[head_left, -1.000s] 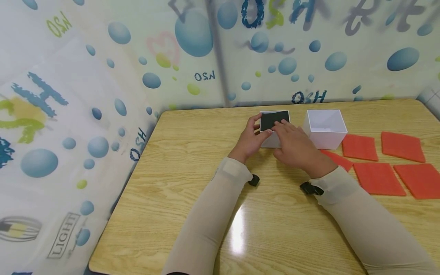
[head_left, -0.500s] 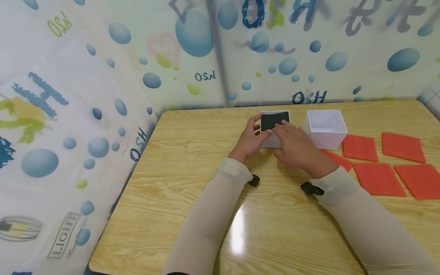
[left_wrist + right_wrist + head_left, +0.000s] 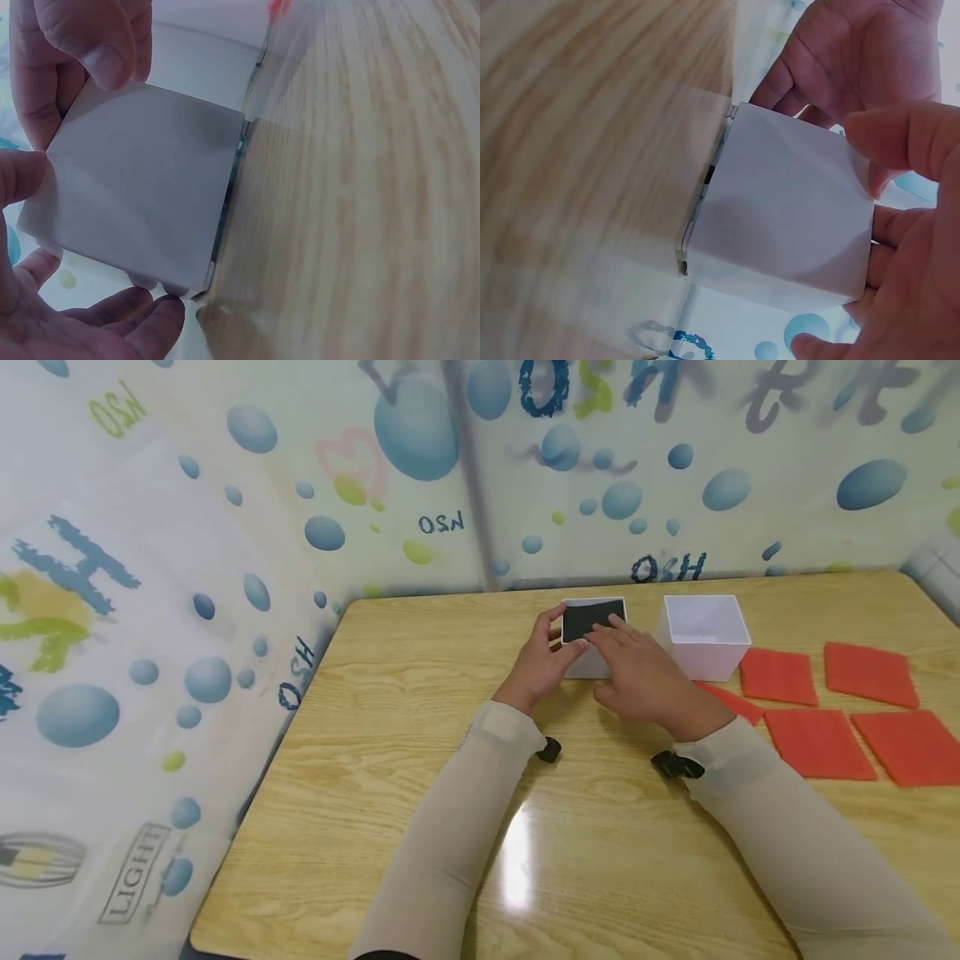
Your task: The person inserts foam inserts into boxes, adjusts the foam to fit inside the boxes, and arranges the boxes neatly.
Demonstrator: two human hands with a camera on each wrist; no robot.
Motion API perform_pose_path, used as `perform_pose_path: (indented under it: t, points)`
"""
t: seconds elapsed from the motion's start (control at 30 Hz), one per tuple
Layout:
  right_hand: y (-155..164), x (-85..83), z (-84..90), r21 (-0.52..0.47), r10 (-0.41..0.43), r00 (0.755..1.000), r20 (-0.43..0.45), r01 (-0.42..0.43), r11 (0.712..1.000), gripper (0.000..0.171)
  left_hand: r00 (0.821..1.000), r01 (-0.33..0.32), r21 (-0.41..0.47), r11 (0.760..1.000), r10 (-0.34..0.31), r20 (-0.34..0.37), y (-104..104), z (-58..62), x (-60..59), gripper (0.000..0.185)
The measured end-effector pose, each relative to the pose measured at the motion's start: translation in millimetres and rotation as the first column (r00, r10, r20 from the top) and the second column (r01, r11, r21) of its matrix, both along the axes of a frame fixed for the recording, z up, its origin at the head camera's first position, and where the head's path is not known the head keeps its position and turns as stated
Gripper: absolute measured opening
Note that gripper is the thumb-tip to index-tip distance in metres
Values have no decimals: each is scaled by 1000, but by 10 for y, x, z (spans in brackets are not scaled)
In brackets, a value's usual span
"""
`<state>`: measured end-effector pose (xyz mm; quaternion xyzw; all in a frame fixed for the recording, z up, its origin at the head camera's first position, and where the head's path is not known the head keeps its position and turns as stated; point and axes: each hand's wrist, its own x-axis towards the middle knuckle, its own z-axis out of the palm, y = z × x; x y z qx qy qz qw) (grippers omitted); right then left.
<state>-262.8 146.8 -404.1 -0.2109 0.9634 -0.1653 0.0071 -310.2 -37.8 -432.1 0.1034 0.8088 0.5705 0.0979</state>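
Note:
In the head view, a small white box (image 3: 587, 667) stands near the table's back edge, with a black sheet (image 3: 588, 618) filling its top. My left hand (image 3: 534, 664) grips the box from the left, its thumb at the front rim and its fingers round the side. The left wrist view shows the plain white front face (image 3: 142, 180) between both hands. Reaching over the front rim, my right hand (image 3: 645, 681) rests extended fingers on the black sheet. Its thumb hangs in front of the box. Inside the box, the fingertips are partly hidden.
A second white box (image 3: 705, 643), uncovered, stands just right of the first. Several red square sheets lie on the right of the table, including a back sheet (image 3: 870, 673) and a front sheet (image 3: 819, 743). One red corner (image 3: 731, 697) shows behind my right wrist. A patterned wall (image 3: 525, 493) rises behind the table (image 3: 405, 693).
The head view has shifted slightly, moving everything a little up and left in it. Both hands keep the same hold and place on the box and black sheet.

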Motion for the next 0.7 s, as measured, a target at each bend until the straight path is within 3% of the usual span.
perform_pose_path:
  t: [0.33,0.53,0.7]
  points:
    - [15,53,100,-121,26,1000,10,-24,992,77,1000,7,-16,1000,-7,-15,-29,-19,-7,72]
    - [35,222,310,-167,32,999,25,-28,986,77,999,13,6,1000,-13,-32,-14,-33,-19,71]
    - [137,409,401,-208,4,1000,23,0,978,78,1000,1,14,1000,-1,-1,-8,-39,1,72]
